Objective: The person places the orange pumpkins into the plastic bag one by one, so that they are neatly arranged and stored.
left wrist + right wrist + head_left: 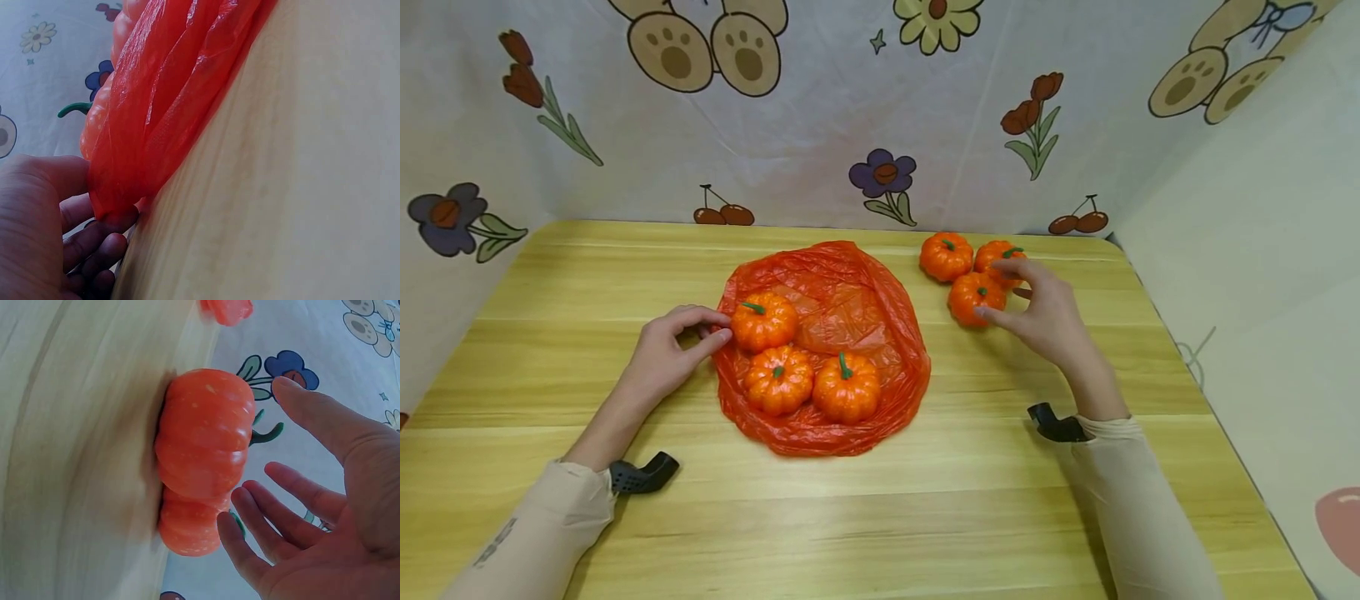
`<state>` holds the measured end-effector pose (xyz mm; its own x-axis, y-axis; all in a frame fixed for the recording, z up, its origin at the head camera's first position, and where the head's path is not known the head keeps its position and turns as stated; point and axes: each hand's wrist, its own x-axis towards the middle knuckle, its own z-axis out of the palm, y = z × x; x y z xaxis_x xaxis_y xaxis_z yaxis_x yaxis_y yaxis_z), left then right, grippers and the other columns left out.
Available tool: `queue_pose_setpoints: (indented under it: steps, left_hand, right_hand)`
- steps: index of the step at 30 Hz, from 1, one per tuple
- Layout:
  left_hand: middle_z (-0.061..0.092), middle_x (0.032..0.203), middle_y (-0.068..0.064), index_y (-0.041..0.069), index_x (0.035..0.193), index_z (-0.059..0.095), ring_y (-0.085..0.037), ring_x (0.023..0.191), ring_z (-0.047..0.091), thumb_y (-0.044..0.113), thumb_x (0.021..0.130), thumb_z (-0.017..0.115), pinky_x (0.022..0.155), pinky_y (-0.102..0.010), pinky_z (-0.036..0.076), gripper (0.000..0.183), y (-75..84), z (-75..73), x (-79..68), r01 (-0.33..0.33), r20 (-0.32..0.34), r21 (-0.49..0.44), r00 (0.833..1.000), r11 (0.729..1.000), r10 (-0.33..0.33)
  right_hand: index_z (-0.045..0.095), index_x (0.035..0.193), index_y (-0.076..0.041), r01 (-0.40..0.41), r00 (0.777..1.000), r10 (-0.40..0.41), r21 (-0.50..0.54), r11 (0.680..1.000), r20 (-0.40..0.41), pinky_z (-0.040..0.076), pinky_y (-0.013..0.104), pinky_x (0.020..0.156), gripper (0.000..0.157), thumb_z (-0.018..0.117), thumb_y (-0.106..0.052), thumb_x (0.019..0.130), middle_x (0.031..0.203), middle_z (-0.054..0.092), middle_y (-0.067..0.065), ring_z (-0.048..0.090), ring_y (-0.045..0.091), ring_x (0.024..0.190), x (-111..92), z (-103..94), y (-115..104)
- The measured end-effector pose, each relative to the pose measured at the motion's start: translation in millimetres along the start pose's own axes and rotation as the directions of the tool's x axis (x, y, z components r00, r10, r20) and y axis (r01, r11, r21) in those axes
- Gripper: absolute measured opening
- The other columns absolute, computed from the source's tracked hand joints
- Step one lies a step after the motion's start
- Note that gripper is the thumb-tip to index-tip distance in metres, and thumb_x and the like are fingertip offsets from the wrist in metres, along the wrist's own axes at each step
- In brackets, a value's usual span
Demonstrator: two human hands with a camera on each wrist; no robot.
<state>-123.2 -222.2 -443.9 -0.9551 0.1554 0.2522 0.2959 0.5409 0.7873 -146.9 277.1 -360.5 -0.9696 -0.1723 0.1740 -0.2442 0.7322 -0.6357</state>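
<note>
A red plastic bag (880,325) lies spread open on the table, its rim rolled into a ring. Inside its left and front part sit three small orange pumpkins (847,388) with green stems. My left hand (666,346) pinches the bag's left edge between thumb and fingers; the left wrist view shows the red film (144,125) at the fingertips. Three more pumpkins (946,256) form a cluster to the right of the bag. Over them hovers my right hand (1043,312), fingers spread and holding nothing. From the right wrist, the nearest pumpkin (203,431) stands just beyond the fingertips.
The light wooden table (880,533) carries the bag and the pumpkins. Behind it hangs a pale cloth (820,125) printed with flowers, cherries and bears. A white panel (1262,292) borders the right side.
</note>
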Motion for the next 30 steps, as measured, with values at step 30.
queue_pose_setpoints:
  steps: [30]
  left_hand:
    - [0.069,0.102,-0.007,0.006,0.11,0.079,-0.008,0.088,0.056,0.015,0.099,0.075,0.078,-0.015,0.044,0.014,-1.4,0.2,0.9,0.01,0.0,-0.013,1.0,1.0,-0.01]
  right_hand:
    - [0.044,0.154,-0.004,-0.071,0.971,0.08,-0.047,0.996,0.225,0.046,0.06,0.112,0.088,0.091,-0.03,0.085,0.156,0.05,0.019,0.053,0.043,0.139,4,24.0,10]
